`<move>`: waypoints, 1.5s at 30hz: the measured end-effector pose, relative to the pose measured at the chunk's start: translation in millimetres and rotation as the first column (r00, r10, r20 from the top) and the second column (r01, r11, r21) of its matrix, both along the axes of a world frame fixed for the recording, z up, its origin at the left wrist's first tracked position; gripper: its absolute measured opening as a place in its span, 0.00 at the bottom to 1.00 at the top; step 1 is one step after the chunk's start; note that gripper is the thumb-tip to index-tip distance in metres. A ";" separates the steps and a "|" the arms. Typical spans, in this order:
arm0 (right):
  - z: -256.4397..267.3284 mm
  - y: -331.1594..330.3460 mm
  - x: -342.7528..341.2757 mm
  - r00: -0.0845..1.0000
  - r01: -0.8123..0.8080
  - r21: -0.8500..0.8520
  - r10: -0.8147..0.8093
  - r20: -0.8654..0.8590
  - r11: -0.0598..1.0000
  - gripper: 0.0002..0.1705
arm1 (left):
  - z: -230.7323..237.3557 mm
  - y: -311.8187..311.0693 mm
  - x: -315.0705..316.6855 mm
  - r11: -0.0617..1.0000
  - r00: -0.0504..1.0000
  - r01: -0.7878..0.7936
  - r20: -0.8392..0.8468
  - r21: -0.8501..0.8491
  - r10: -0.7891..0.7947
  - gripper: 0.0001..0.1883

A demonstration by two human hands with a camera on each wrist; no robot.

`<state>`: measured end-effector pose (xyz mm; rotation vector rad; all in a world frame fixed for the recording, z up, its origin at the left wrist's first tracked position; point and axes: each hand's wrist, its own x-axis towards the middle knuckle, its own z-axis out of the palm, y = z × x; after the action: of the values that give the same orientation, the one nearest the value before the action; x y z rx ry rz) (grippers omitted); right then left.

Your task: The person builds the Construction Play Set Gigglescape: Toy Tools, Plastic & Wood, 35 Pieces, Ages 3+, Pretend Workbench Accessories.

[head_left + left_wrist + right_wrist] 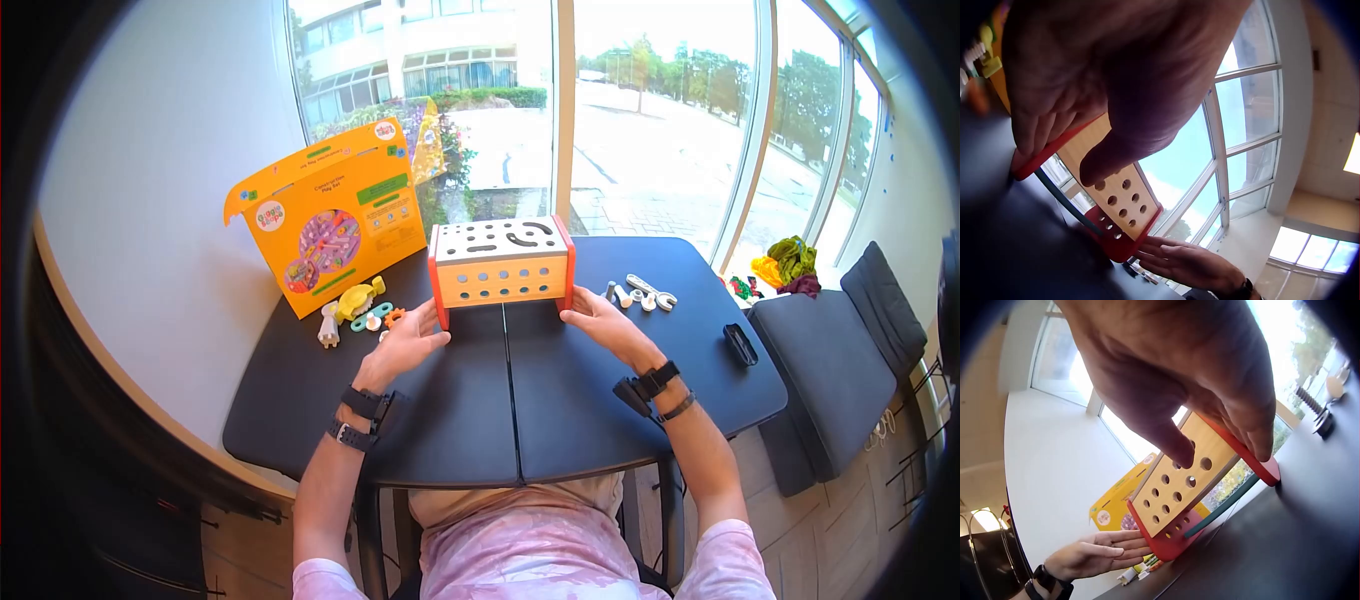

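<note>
Over on the left, the left hand [405, 340] lays straight, close-set fingers against a flat red end panel [433, 272] of the holed, white-topped, pale-wood toy workbench [500, 265]. It stands on the black table [440, 410], probably light and stiff, best held by both ends. The right hand [608, 327] mirrors that, fingers straight.

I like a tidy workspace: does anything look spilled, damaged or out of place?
Nothing looks spilled or clearly damaged; the toy workbench stands upright. One untidy spot: a crumpled, colorful heap beside the gray chair, apparently loose cloth.
</note>
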<state>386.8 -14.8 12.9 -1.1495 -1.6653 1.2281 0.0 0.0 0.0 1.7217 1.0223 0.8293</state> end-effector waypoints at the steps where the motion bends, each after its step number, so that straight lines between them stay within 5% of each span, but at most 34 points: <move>1: 0.5 -1.7 -0.5 1.000 0.007 -0.001 -0.007 -0.006 1.000 0.42 | 3.1 -3.3 1.1 1.000 1.000 0.008 0.012 -0.010 -0.007 0.46; 45: -1.7 -17.4 15.5 0.997 -0.078 0.006 0.078 -0.025 0.997 0.44 | 4.2 -22.6 -10.7 0.999 1.000 0.017 0.000 0.032 -0.017 0.44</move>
<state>402.4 -32.2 11.2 -1.0703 -1.7072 1.2814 -10.7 -22.6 4.2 1.7555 0.9980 0.8391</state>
